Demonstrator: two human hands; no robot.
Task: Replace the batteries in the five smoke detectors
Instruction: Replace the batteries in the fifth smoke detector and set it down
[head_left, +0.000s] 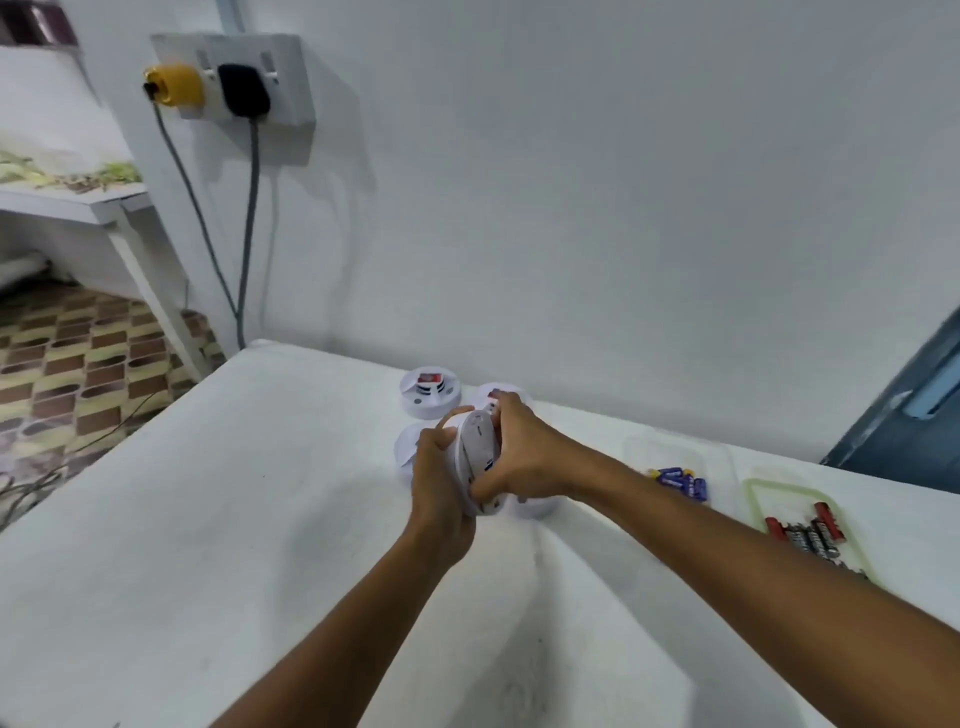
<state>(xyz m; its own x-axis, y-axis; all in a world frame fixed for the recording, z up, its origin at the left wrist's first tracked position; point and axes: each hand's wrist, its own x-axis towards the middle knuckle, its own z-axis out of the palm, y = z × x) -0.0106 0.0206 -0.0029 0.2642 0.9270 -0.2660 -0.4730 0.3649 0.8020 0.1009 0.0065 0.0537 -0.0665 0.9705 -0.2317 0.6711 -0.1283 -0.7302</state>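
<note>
A white round smoke detector (477, 447) is held on edge above the table, its back face turned toward me. My left hand (439, 478) grips its left rim and my right hand (524, 452) grips its right side, fingers over the back. Another detector (430, 392) lies behind on the table with a red part showing in its open top. Parts of three more detectors show around my hands: one (408, 447) at the left, one (511, 395) behind, one (535, 506) under my right wrist. Blue batteries (680, 480) and red-and-silver batteries (805, 532) lie at the right.
The white table (208, 545) stands against a white wall. A clear tray (670, 452) holds the blue batteries; a green-rimmed tray (753, 493) holds the red ones. A wall socket (234, 78) with two plugs hangs at the upper left; cables run down to a patterned floor (78, 353).
</note>
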